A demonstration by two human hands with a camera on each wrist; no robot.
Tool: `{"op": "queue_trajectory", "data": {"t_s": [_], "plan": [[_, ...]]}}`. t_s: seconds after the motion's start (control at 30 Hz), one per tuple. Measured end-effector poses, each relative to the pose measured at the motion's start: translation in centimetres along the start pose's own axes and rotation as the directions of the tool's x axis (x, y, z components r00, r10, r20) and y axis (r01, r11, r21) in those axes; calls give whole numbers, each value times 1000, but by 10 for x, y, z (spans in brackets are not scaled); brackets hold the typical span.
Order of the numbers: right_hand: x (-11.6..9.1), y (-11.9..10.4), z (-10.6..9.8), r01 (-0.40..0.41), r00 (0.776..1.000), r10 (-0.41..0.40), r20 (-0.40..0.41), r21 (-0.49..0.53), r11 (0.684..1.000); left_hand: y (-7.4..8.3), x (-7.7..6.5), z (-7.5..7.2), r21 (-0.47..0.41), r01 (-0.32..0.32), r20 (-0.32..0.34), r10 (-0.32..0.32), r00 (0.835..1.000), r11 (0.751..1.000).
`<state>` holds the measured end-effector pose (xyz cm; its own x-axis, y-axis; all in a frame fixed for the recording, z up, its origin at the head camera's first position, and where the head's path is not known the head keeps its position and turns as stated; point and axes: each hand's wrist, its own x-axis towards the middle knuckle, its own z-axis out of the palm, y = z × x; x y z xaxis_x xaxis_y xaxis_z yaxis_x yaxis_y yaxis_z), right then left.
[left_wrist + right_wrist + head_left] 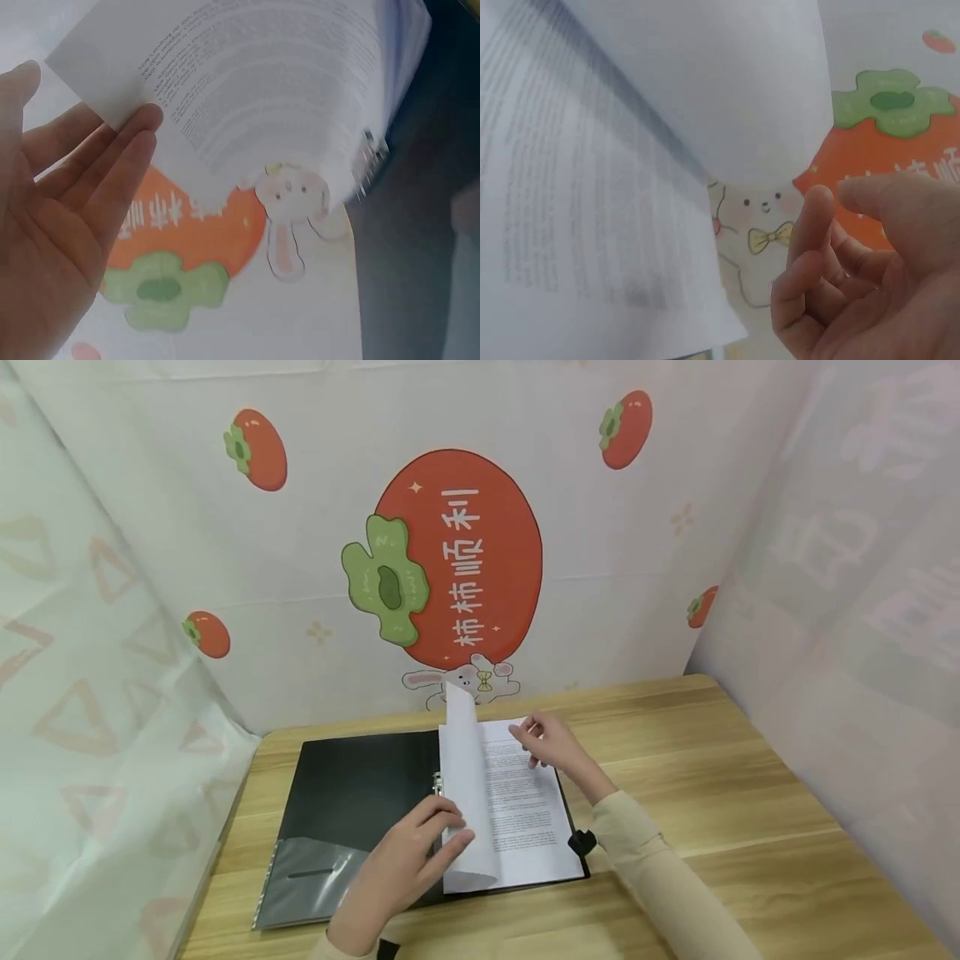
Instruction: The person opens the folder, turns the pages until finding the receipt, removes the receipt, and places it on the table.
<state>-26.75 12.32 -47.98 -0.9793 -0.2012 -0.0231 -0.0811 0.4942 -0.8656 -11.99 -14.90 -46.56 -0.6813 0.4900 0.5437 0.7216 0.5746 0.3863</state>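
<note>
A black ring folder point(360, 781) lies spread open on the table, with a stack of printed sheets point(521, 814) on its right side. One curled page point(467, 793) stands up from the stack near the metal ring clip point(438, 783). My left hand point(405, 860) is at the lower left of that page; in the left wrist view its extended fingers meet the page's edge, thumb apart. Over the upper right of the stack, my right hand point(551, 745) holds nothing. Its fingers bend loosely in the right wrist view, thumb and index tips close together beside the raised page point(727, 90).
A clear pocket point(311, 881) covers the folder's lower left corner. The wooden table point(712, 793) extends to the right. Behind it hangs a white cloth point(600, 577) printed with persimmons and a rabbit, and pale cloths enclose both sides.
</note>
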Motion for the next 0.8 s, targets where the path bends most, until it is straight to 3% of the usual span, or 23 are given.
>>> {"op": "queue_trajectory", "data": {"t_s": [0.07, 0.13, 0.23, 0.33, 0.43, 0.63, 0.73, 0.8], "plan": [[-4, 16, 5, -38, 999, 38, 17, 0, 999, -5, -15, -9, 3, 92, 10, -92, 996, 996], [-10, 32, 10, -62, 997, 62, 38, 9, 998, -9, -32, -20, 18, 217, 28, -217, 976, 976], [-17, 53, 10, -108, 993, 107, 46, 32, 994, -17, -53, -32, 57, 386, 44, -389, 920, 921], [-23, 68, -3, -132, 991, 132, -8, 42, 990, -28, -61, -38, 82, 503, 71, -509, 858, 860], [-27, 77, -18, -135, 989, 137, -50, 44, 990, -38, -68, -41, 109, 595, 104, -605, 790, 796], [-33, 88, -29, -147, 988, 149, -40, 41, 988, -54, -89, -47, 158, 727, 158, -743, 650, 669], [-36, 89, -29, -161, 985, 164, -51, 58, 985, -61, -95, -45, 170, 749, 187, -767, 613, 640], [-36, 90, -29, -158, 985, 162, -61, 62, 985, -65, -98, -42, 170, 754, 198, -771, 605, 635]]}}
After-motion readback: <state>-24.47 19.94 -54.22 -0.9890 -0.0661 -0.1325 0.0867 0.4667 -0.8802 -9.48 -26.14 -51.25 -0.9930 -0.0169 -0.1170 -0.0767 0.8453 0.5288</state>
